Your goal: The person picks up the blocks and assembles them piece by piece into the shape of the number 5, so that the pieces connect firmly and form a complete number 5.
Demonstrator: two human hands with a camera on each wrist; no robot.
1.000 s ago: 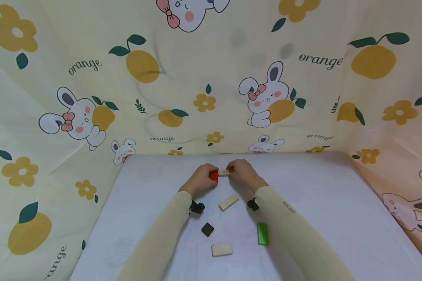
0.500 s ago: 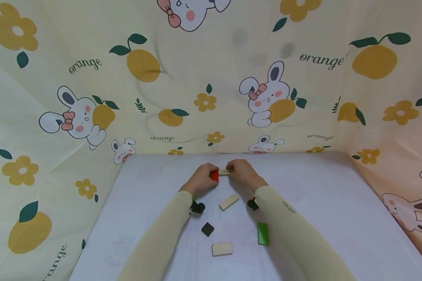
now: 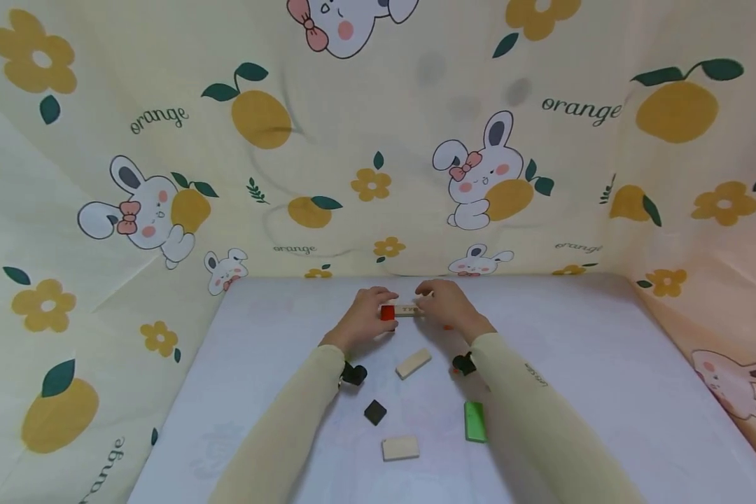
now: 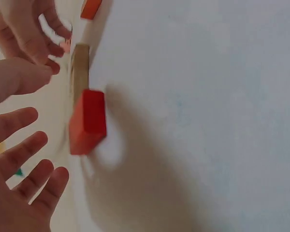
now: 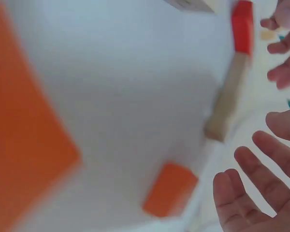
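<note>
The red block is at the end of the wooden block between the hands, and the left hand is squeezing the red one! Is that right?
Not quite: the left hand isn't squeezing it. The left wrist view shows its fingers spread open, apart from the red block. The red block is indeed at the end of the wooden block.

Both hands, fingers spread
</note>
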